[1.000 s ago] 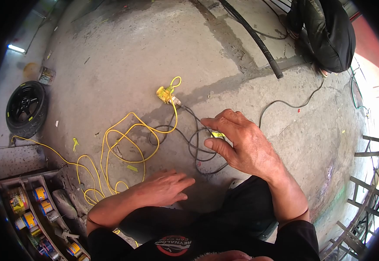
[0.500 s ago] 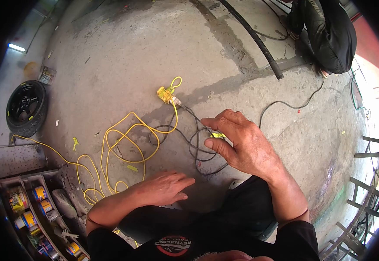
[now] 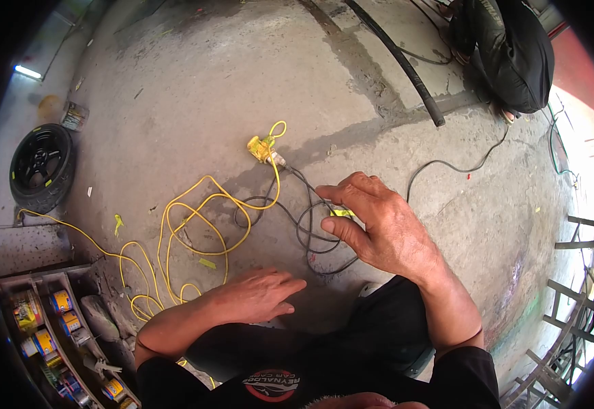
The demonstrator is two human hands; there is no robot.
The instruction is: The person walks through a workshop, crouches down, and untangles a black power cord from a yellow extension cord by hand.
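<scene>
My right hand [image 3: 378,221] hangs over the concrete floor, thumb and forefinger apart in a C shape with nothing visible between them. Below it lies a loosely coiled black cable [image 3: 308,240], partly hidden by the hand. My left hand [image 3: 259,294] is held low before my lap, fingers loosely stretched and thumb apart, with nothing in it. Further ahead a yellow socket connector [image 3: 260,147] lies joined to a pale plug [image 3: 275,159] on the black cable. A yellow cord [image 3: 205,195] runs from it in loose loops to the left.
A wheel with tyre [image 3: 41,168] and a tin [image 3: 74,116] are at the left. Lower left stands a shelf [image 3: 38,279] with several cans. A thick black hose [image 3: 406,65] lies ahead, near a crouching person [image 3: 515,58]. Metal frames [image 3: 580,300] line the right side.
Both hands stay where they were. The crouching person at the upper right has shifted very slightly.
</scene>
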